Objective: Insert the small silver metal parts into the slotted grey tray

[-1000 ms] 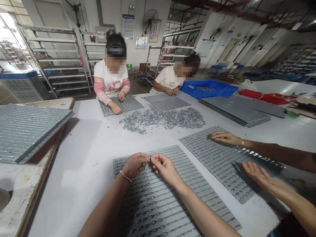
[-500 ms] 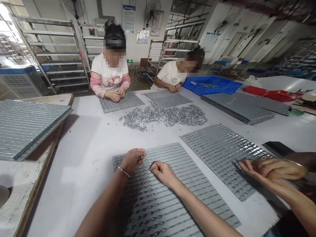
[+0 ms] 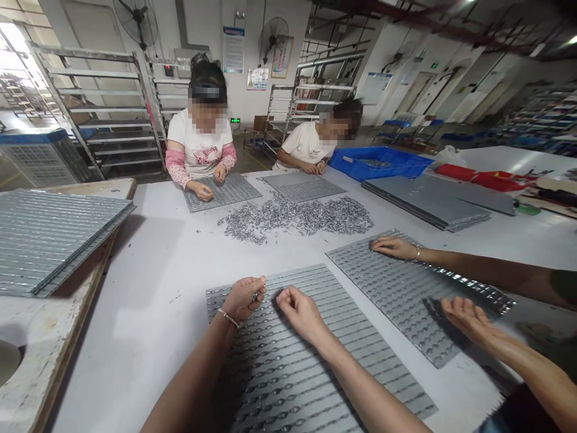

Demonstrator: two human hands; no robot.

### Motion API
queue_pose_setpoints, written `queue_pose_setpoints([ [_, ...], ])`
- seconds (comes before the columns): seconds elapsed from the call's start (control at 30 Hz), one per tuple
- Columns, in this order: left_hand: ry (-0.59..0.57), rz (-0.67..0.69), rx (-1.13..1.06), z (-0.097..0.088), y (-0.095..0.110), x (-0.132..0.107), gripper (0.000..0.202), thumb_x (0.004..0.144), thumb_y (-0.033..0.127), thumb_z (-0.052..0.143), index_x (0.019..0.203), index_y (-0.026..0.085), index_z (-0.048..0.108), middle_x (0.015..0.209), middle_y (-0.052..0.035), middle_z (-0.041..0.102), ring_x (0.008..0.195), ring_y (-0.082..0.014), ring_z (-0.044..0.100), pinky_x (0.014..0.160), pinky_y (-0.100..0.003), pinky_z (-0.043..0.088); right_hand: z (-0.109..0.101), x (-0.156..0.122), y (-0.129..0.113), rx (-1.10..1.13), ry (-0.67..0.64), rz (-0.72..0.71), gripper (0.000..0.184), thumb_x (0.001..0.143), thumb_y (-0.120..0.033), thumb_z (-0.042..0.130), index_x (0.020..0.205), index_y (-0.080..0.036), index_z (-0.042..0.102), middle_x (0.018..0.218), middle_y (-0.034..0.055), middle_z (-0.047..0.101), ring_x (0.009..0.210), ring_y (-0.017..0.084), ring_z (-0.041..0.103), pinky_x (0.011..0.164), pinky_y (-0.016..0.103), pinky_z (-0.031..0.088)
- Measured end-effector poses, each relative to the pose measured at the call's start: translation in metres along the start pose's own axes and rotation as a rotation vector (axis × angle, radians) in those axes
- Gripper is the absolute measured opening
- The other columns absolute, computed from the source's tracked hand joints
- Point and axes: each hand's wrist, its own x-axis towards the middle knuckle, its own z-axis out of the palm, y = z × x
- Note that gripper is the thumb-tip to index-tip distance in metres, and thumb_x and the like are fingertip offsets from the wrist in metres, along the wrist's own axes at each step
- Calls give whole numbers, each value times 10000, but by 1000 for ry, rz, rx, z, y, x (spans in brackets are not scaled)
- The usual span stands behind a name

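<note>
A grey ribbed tray point(image 3: 315, 361) with rows of small pockets lies on the white table in front of me. My left hand point(image 3: 243, 297) rests on the tray's far left part, its fingers curled round small metal parts that barely show. My right hand point(image 3: 301, 311) lies just to its right on the tray, fingers pinched together; what they hold is too small to make out. A heap of small silver metal parts point(image 3: 300, 218) sits beyond the tray in the middle of the table.
A co-worker's two hands point(image 3: 394, 246) work on a second tray point(image 3: 406, 288) to my right. Two people sit across the table at their own trays point(image 3: 223, 192). A tray stack point(image 3: 49, 237) lies left; flat grey sheets point(image 3: 428, 204) and a blue bin point(image 3: 381, 162) lie far right.
My hands, which met at the tray's far edge a second ago, have drawn a little apart and lowered onto the tray. The co-worker's far hand has returned to the second tray's far corner.
</note>
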Motion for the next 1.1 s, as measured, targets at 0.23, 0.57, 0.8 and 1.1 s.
queue_pose_setpoints([
  [0.23, -63, 13, -12, 12, 1, -7, 473, 566, 445, 925, 736, 136, 610, 685, 12, 571, 491, -36, 373, 403, -177, 158, -1, -2, -14, 381, -7, -26, 460, 869, -646, 620, 929, -193, 678, 670, 2, 618, 555, 138, 512, 528, 253, 418],
  [0.57, 2, -40, -51, 9, 1, -6, 305, 705, 333, 841, 723, 135, 610, 648, 1, 585, 463, -47, 376, 400, -180, 205, -4, 3, -9, 385, 36, 26, 315, 838, -501, 627, 773, -193, 631, 577, -51, 488, 530, 110, 400, 524, 233, 318],
  [0.8, 171, -20, -136, 1, 1, 2, 153, 699, 44, 672, 820, 130, 635, 809, -50, 657, 635, -75, 544, 551, -158, 394, 2, -12, 23, 13, -168, 82, 168, 764, -300, 557, 658, -198, 638, 601, -28, 600, 588, 136, 504, 600, 245, 341],
  [1.1, 162, -16, -135, 0, 1, -1, 154, 709, 131, 723, 839, 144, 639, 813, -45, 661, 622, -85, 539, 475, -158, 316, 13, -16, 15, -251, -158, 78, 154, 831, -201, 524, 719, -213, 629, 672, 0, 660, 649, 162, 586, 644, 248, 344],
])
